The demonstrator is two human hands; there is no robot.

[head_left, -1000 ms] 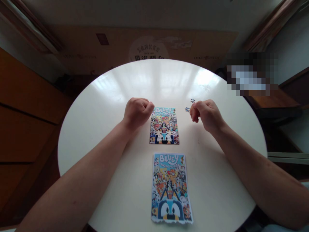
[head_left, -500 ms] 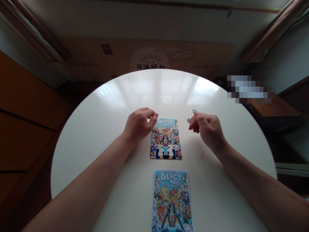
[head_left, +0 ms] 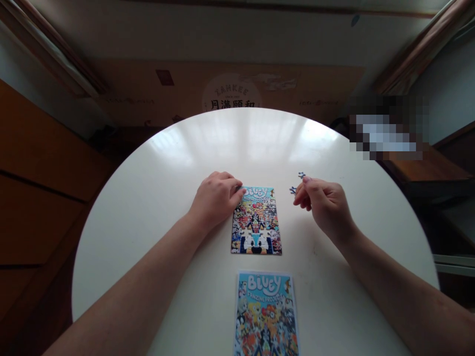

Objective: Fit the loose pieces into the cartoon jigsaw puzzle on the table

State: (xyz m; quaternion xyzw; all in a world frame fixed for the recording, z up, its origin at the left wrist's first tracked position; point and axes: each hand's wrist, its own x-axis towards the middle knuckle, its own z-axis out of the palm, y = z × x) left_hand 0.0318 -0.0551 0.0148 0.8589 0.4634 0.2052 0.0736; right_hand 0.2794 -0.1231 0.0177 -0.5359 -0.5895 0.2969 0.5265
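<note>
A small jigsaw puzzle [head_left: 257,217] lies on the white table, its picture headed "BLUEY". Two pale gaps show in its lower half, beside the blue dog's ears. My left hand [head_left: 217,199] rests at its upper left edge, with curled fingers and the thumb on the corner. To the right of the puzzle is my right hand [head_left: 326,202], thumb and fingers pinched together. One blue-and-white puzzle piece [head_left: 301,174] shows at the thumb tip, and another puzzle piece [head_left: 293,190] is by the fingers. The grip on each piece is partly hidden.
A printed reference picture [head_left: 265,311] with the same design lies nearer me, cut off by the bottom of the view. The round white table [head_left: 122,227] has a curved far edge. Beyond it stands a cardboard panel [head_left: 133,89] with printed lettering. Wooden furniture [head_left: 426,163] is at right.
My left fingers have come down onto the puzzle's upper left corner. My right hand stays by the two pieces with little movement. The view has shifted slightly.
</note>
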